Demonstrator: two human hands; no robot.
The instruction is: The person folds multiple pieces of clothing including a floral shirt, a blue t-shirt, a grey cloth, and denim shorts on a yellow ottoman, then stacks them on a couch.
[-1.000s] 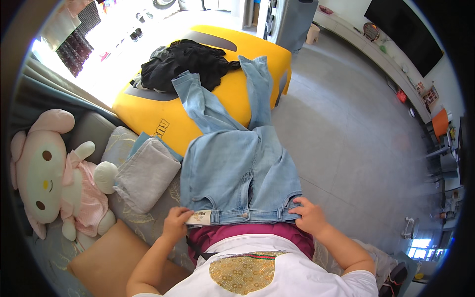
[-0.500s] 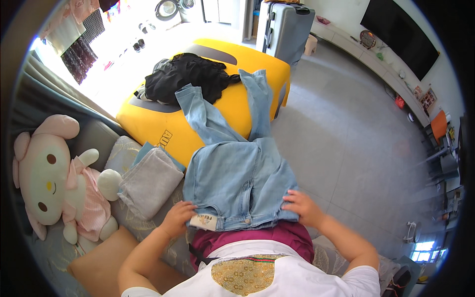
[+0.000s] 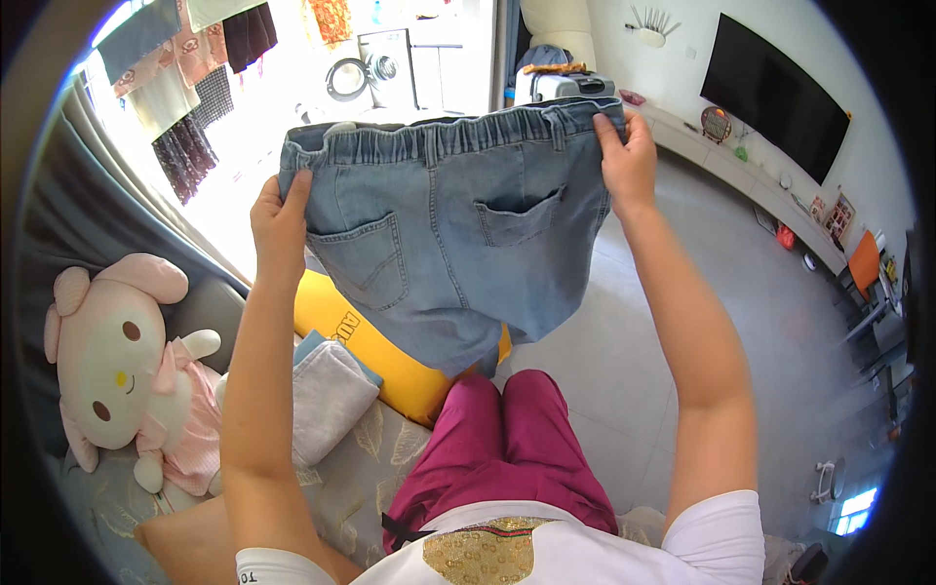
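A pair of light blue jeans [image 3: 448,234] hangs in the air before me, held up by its elastic waistband. The back side, with two patch pockets, faces me. My left hand [image 3: 281,229] pinches the waistband's left end, thumb on the near side. At the right end my right hand [image 3: 627,161] grips the band the same way. Both arms are stretched out and raised. The trouser legs hang down behind and are mostly hidden by the seat of the jeans.
Behind the jeans stands a yellow ottoman [image 3: 390,375], largely covered from view. Folded grey cloth [image 3: 331,405] lies on the sofa at left, near a pink and white plush toy [image 3: 122,361]. A grey suitcase [image 3: 561,86] and a long low cabinet [image 3: 741,156] are farther back.
Both hands have lifted the jeans by the waistband from my lap and the ottoman. The pair has turned from its front side to its back side.
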